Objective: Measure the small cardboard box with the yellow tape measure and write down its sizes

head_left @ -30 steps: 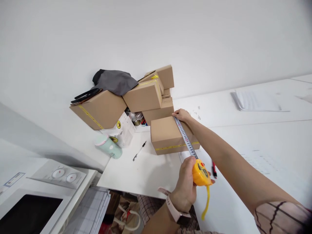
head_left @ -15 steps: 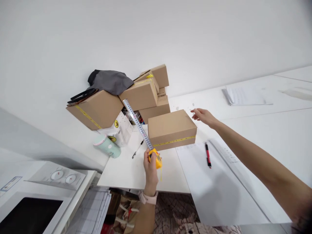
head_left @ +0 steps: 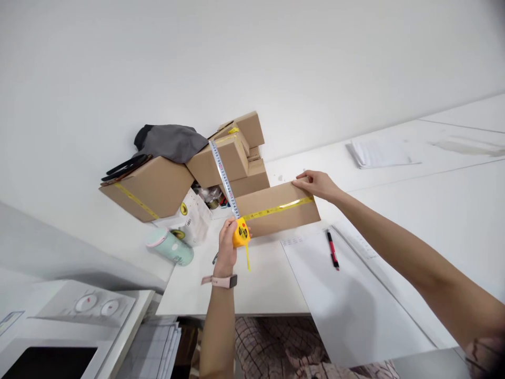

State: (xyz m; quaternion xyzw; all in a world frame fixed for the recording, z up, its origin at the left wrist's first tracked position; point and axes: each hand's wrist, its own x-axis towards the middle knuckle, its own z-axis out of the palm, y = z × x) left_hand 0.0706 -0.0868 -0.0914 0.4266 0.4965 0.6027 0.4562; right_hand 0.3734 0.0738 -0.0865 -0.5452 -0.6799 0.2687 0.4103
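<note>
My left hand (head_left: 227,243) is closed around a yellow tape measure (head_left: 241,231), its blade (head_left: 224,176) pulled out and slanting up and away to the left. A yellow strap hangs from the case. Just beyond, a cardboard box (head_left: 276,217) has its side with yellow tape turned toward me. The blade and case overlap its left end in view; whether they touch it I cannot tell. At the box's upper right edge, my right hand (head_left: 315,184) grips with thumb and fingers pinched. A pen (head_left: 215,258) is mostly hidden behind my left hand.
Several stacked cardboard boxes (head_left: 232,167) and a box (head_left: 158,187) under a grey cloth (head_left: 173,142) stand against the wall. A mint tumbler (head_left: 171,246) leans at left, near a white appliance (head_left: 79,310). Paper sheets (head_left: 347,310) with a red pen (head_left: 332,250) lie right.
My right hand has moved left onto the box, which has tipped so its taped side faces me more. My left hand has raised the tape measure and turned it, the blade now steeper.
</note>
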